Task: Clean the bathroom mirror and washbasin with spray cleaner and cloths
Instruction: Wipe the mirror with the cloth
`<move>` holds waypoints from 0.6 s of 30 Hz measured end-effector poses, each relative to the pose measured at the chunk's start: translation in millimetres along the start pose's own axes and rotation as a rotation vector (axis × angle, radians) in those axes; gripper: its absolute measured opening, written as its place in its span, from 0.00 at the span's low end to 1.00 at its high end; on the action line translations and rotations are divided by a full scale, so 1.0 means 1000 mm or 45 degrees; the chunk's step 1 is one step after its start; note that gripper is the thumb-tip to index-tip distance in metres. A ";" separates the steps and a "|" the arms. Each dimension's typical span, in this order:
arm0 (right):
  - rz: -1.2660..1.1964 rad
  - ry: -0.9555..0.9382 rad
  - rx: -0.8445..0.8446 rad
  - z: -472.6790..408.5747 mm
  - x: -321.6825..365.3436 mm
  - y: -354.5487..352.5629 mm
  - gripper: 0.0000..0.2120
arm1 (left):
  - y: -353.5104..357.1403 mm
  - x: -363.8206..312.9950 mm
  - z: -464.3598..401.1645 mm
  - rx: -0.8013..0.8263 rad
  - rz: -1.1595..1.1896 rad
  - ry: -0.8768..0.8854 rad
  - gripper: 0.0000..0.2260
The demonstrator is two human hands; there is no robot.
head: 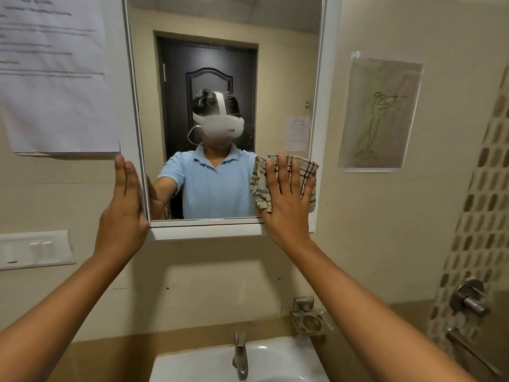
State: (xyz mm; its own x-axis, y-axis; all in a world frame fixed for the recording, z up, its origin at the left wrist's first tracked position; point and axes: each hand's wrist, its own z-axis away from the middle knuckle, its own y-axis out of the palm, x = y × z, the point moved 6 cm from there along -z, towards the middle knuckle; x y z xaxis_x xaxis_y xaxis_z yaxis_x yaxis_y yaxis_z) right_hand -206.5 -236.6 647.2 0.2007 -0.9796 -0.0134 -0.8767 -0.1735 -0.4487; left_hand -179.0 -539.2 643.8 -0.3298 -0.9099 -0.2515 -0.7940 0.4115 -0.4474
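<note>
The white-framed mirror [220, 37] hangs on the beige wall above the white washbasin [275, 357]. My right hand [287, 197] lies flat with spread straight fingers on a checked beige cloth [260, 188], pressing it against the mirror's lower right corner. My left hand [124, 205] rests flat with straight fingers against the mirror's left frame edge near the bottom. No spray cleaner bottle is in view.
A metal tap [240, 354] stands at the back of the basin, a metal soap dish [312, 321] on the wall to its right. Paper sheets [55, 78] hang left, a drawing [380, 114] right. A switch plate [35, 249] sits low left, a metal valve [469, 296] right.
</note>
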 end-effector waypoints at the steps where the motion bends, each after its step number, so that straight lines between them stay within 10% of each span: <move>1: -0.021 0.086 -0.008 0.004 0.008 0.003 0.37 | 0.001 -0.001 0.000 0.001 0.012 -0.009 0.38; 5: -0.049 0.192 -0.022 0.014 0.040 0.016 0.44 | -0.003 -0.005 0.002 0.020 0.071 0.014 0.36; 18: -0.158 -0.551 0.084 0.017 0.199 0.038 0.36 | -0.008 0.009 -0.001 0.034 0.099 0.082 0.37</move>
State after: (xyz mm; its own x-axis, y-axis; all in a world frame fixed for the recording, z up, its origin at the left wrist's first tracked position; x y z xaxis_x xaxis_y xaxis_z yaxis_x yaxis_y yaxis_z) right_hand -192.3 -436.5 612.7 0.4793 -0.8164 -0.3221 -0.8074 -0.2662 -0.5265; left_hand -176.4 -551.0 646.0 -0.4229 -0.8763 -0.2309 -0.7509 0.4815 -0.4520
